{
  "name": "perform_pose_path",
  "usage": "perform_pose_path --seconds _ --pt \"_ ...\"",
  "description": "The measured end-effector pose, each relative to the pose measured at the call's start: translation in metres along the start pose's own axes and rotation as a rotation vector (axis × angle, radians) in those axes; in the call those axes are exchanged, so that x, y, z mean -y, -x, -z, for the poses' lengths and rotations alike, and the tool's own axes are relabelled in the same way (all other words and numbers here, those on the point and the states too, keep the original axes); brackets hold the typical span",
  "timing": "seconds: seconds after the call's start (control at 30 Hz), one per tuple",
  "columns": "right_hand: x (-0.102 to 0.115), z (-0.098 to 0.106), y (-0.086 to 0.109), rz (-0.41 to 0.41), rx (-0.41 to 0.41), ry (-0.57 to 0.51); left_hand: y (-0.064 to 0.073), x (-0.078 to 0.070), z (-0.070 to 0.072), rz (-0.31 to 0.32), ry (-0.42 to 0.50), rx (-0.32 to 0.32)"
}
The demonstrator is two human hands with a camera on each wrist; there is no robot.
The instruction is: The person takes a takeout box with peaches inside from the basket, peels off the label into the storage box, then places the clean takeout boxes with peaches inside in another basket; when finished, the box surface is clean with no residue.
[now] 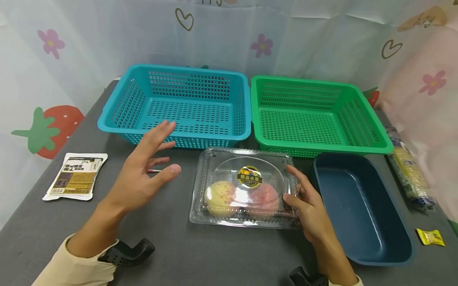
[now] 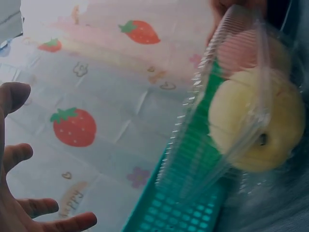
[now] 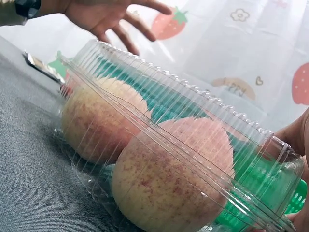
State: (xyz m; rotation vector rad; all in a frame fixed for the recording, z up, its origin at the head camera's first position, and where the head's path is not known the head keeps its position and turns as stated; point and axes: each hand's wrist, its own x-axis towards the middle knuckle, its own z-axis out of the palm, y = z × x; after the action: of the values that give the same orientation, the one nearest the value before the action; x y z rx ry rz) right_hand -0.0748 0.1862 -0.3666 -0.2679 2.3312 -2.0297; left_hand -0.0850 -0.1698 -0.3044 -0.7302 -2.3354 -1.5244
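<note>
A clear plastic fruit box [image 1: 204,186] with a lidded top and a black-and-gold label is in the middle of the grey table. Inside it lie two peaches, one yellowish [image 1: 220,200] and one pinker [image 1: 262,200]. My right hand [image 1: 309,208] grips the box's right side, thumb on the near part of the edge and fingers farther back. To the left of the box, my left hand [image 1: 137,174] hovers with its fingers spread, apart from it and holding nothing. In the left wrist view, those fingers [image 2: 36,207] stand well clear of the box.
Blue [image 1: 175,137] and green [image 1: 322,149] perforated baskets stand behind the box. A dark blue tub [image 1: 358,210] sits to the right, beside a long yellowish package [image 1: 411,174] and a small yellow packet [image 1: 430,237]. At left lies a white-and-brown pouch [image 1: 76,176].
</note>
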Motion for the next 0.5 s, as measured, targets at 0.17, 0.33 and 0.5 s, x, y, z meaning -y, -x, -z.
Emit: perform_pose_path --seconds 0.17,0.33,0.5 --pt "0.0 -0.001 0.0 0.001 -0.006 0.003 0.0 0.009 -0.01 0.042 0.021 0.019" --pt "0.0 -0.001 0.0 -0.001 -0.005 0.006 0.002 0.017 -0.021 0.107 0.013 0.077" --pt "0.0 0.0 0.0 -0.006 -0.003 0.007 0.003 0.025 -0.032 0.191 -0.02 0.207"
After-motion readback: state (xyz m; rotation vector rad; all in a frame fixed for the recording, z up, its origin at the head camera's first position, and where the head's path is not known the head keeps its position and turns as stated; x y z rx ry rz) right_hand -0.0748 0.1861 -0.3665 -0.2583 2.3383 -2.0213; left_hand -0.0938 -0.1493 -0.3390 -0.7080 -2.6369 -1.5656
